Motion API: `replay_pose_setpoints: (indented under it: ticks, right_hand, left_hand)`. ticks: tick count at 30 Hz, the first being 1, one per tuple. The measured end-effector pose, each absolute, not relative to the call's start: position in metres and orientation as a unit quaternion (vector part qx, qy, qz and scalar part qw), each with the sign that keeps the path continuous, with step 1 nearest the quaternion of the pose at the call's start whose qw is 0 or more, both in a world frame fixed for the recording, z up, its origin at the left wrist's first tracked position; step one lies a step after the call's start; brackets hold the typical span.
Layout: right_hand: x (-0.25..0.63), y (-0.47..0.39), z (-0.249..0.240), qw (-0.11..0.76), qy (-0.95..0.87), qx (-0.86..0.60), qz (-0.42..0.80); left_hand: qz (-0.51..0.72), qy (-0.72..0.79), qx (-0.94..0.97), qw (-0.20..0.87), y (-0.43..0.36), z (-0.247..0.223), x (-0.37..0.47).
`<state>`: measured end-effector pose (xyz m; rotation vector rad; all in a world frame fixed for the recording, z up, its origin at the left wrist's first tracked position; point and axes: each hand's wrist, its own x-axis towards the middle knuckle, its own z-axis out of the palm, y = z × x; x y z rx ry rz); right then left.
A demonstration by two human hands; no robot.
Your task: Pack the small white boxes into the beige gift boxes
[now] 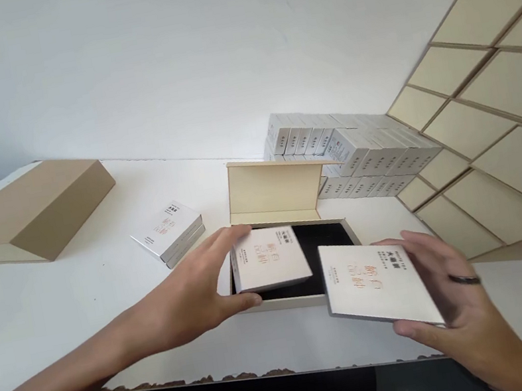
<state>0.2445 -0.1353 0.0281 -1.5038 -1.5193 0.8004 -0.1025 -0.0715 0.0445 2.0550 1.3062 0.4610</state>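
Note:
An open beige gift box [285,303] with a black inside lies before me, its lid [274,188] raised at the back. My left hand [195,281] grips the left end of a small white box [272,257] printed with orange and black characters. That box is at the left part of the gift box, slightly tilted. My right hand [454,303], with a dark ring on one finger, holds a second white box [377,279] by its right side. This one hangs over the front right of the gift box, its printed face up.
Two stacked white boxes [169,230] lie at the left. Behind them is a closed beige box [30,206]. Rows of white boxes [353,145] stand at the back right, beside a tall stack of beige boxes [494,114]. The table's chipped front edge [252,375] runs below.

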Motion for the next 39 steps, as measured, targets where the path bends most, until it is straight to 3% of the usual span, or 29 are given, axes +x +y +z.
replay_pose_setpoints:
  ticks: [4, 10, 13, 18, 20, 24, 30, 34, 39]
  right_hand:
    - [0.256, -0.12, 0.032, 0.428, -0.651, -0.564, 0.274]
    - [0.207, -0.077, 0.048, 0.361, -0.737, -0.494, 0.287]
    - [0.179, -0.061, 0.048, 0.266, -0.746, -0.504, 0.343]
    - [0.166, -0.051, 0.052, -0.002, -0.746, -0.518, 0.419]
    - [0.168, -0.052, 0.057, -0.043, -0.74, -0.527, 0.416]
    - [0.172, -0.06, 0.059, -0.055, -0.723, -0.575, 0.377]
    - [0.147, -0.072, 0.054, 0.042, -0.63, -0.667, 0.395]
    - [0.131, -0.074, 0.057, 0.016, -0.622, -0.671, 0.402]
    - [0.137, -0.074, 0.054, 0.057, -0.604, -0.644, 0.465]
  left_hand:
    - [0.104, 0.455, 0.819, 0.334, -0.059, 0.052, -0.104]
    - [0.083, 0.404, 0.857, 0.309, -0.06, 0.044, -0.106]
    - [0.111, 0.42, 0.851, 0.295, -0.067, 0.037, -0.112]
    - [0.164, 0.474, 0.786, 0.36, -0.066, 0.022, -0.127]
    - [0.185, 0.453, 0.778, 0.394, -0.058, 0.013, -0.131]
    - [0.203, 0.394, 0.78, 0.442, -0.042, -0.003, -0.13]
    - [0.223, 0.381, 0.789, 0.427, -0.042, -0.007, -0.124]
    - [0.236, 0.391, 0.785, 0.418, -0.045, -0.006, -0.124]
    - [0.248, 0.392, 0.786, 0.409, -0.046, -0.008, -0.126]
